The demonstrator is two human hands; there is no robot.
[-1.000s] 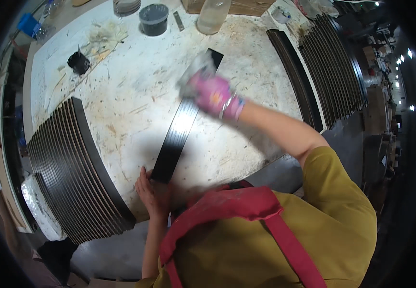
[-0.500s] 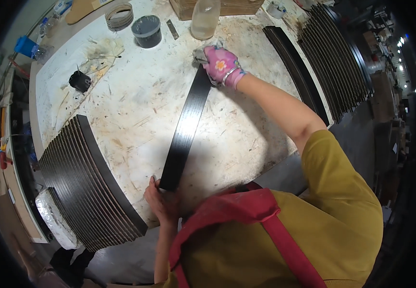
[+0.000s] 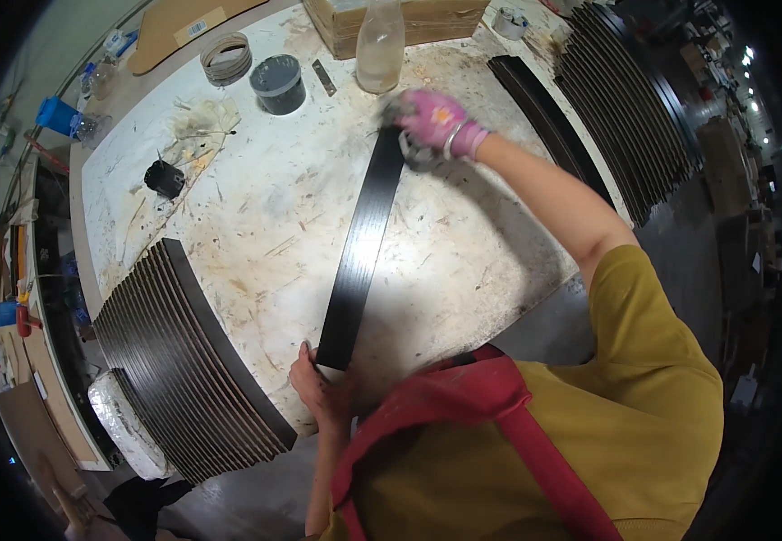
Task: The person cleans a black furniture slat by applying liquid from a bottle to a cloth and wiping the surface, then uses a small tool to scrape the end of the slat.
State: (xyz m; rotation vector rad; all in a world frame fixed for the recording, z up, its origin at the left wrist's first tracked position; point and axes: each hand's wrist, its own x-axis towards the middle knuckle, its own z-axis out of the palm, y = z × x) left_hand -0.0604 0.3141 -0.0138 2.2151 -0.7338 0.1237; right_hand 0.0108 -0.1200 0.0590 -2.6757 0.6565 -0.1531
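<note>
A long glossy black slat (image 3: 361,243) lies slantwise across the worktable, its near end towards me. My left hand (image 3: 321,389), bare, grips that near end, with the thumb at its left edge and the other fingers partly hidden. At the far end is my right hand (image 3: 436,122), in a pink flowered glove. It is closed on a crumpled grey rag (image 3: 421,153), pressed to the slat. Motion blurs the fingertips there.
Rows of dark slats (image 3: 188,361) stand at left; more slats (image 3: 621,117) are at far right, beside separate dark slats (image 3: 549,126). Behind are a clear bottle (image 3: 380,50), a lidded dark tub (image 3: 278,86), tape rolls (image 3: 226,59), a wooden box (image 3: 427,25) and a black cup (image 3: 165,179).
My right hand has shifted slightly right at the slat's far end, with the rag now showing below it. My left hand keeps its hold. The whole view has shifted a little.
</note>
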